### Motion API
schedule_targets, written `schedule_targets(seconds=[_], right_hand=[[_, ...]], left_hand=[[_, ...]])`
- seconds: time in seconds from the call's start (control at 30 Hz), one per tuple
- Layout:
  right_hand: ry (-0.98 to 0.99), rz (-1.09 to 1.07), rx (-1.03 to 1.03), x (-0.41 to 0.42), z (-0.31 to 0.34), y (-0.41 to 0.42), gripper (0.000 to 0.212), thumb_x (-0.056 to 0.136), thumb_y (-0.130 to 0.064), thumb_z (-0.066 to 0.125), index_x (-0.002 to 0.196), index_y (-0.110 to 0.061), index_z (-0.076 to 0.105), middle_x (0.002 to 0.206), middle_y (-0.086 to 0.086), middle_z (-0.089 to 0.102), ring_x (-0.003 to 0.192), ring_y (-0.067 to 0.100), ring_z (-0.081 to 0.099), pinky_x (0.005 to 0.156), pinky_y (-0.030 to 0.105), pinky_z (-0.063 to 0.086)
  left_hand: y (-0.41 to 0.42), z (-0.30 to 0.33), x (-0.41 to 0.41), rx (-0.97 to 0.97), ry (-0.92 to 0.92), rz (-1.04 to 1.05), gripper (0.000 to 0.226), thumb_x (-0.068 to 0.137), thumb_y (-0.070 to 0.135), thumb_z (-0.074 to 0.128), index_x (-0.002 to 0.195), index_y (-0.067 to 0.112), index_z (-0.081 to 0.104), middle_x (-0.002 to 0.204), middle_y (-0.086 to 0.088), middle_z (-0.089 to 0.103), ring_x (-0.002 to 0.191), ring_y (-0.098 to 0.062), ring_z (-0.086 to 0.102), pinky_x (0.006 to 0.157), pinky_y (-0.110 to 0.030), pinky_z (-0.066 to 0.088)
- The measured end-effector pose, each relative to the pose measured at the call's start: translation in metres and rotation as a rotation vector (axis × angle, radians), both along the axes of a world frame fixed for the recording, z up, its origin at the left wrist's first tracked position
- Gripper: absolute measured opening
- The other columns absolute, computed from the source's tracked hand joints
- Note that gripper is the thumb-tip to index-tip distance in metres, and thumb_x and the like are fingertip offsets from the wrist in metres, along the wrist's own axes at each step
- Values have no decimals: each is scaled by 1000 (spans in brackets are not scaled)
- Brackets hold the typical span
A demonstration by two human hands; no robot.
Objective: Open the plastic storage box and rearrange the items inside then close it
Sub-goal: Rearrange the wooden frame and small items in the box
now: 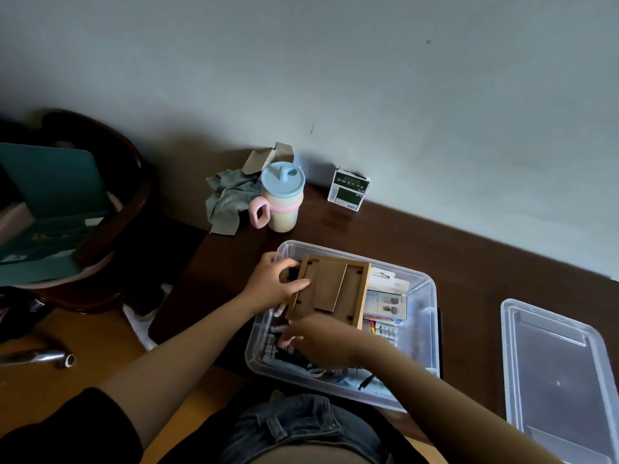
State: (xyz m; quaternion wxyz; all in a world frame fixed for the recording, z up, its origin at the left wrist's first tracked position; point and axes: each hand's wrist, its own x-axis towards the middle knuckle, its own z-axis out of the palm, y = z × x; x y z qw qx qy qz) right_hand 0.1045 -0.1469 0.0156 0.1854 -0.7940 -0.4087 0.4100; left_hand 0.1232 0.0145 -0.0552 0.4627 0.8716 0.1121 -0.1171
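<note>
L grip (274, 283) holds frame (331, 289) over box (425, 329) — R grip (318, 339) unclear.

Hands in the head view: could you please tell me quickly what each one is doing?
Left hand: holds the wooden picture frame by its edge.
Right hand: fingers down among small items in the storage box; grip cannot be told.

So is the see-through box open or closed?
Open. The storage box has no top on it; its lid lies on the table to the right, and both hands reach inside.
</note>
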Motion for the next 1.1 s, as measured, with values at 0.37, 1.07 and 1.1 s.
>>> schedule_targets(seconds=[0.37, 1.07, 1.1], right_hand=[[-116, 154, -243, -9, -51, 15, 29, 100, -18, 38, 102, -5, 64, 108, 14, 62, 92, 26, 53, 83, 33, 40], [-519, 250, -350, -19, -92, 45, 46, 99, -14, 41, 144, -8, 33, 147, 16, 37, 133, 31, 38, 113, 40, 30], [-595, 314, -297, -19, -92, 43, 45, 99, -7, 39, 144, -7, 33, 148, 16, 34, 135, 32, 35, 114, 41, 28]], left_hand=[[-3, -1, -1, 3, -43, 53, 24, 70, 43, 80, 75, 38, 57, 104, 4, 40, 99, -14, 53, 97, -34, 45], [-4, 5, -2, -7, -16, 46, 26, 70, 50, 76, 67, 44, 51, 99, -1, 45, 100, -22, 53, 94, -44, 46], [-4, 5, -2, -10, -17, 51, 25, 68, 53, 75, 67, 44, 52, 98, 0, 44, 99, -22, 53, 94, -44, 47]])
